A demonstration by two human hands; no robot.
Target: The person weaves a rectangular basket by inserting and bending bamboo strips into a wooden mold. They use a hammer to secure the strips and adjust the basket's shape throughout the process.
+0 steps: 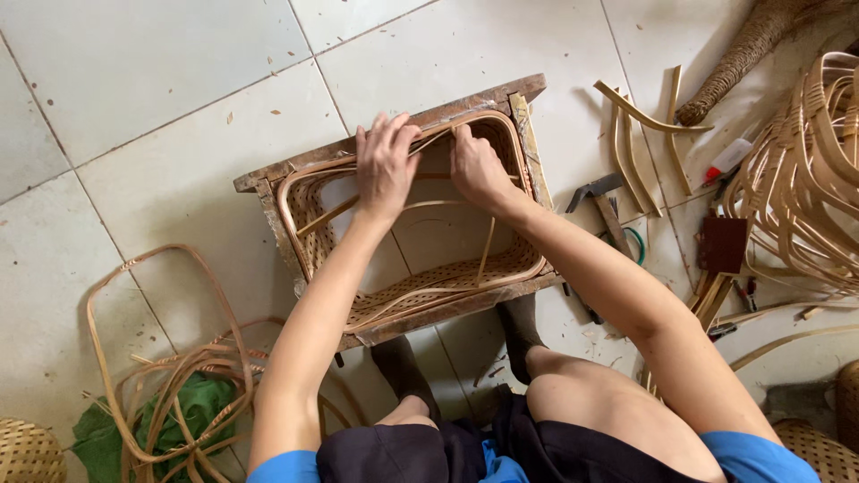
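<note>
A rectangular woven bamboo basket [447, 277] sits inside a worn wooden frame [268, 179] on the tiled floor between my knees. My left hand [385, 165] presses on the far rim of the basket, its fingers closed over a thin bamboo strip [429, 141]. Just to its right, my right hand [474, 165] pinches the same strip against the rim. A bent cane hoop lines the basket's upper edge, and loose thin strips cross the open inside.
A hammer [601, 204] and small tools lie right of the frame, with curved bamboo pieces [640, 134] beyond. A stack of cane hoops [805, 161] fills the right edge. Loose cane loops [170, 358] over green cloth lie at lower left, and woven baskets sit at both bottom corners.
</note>
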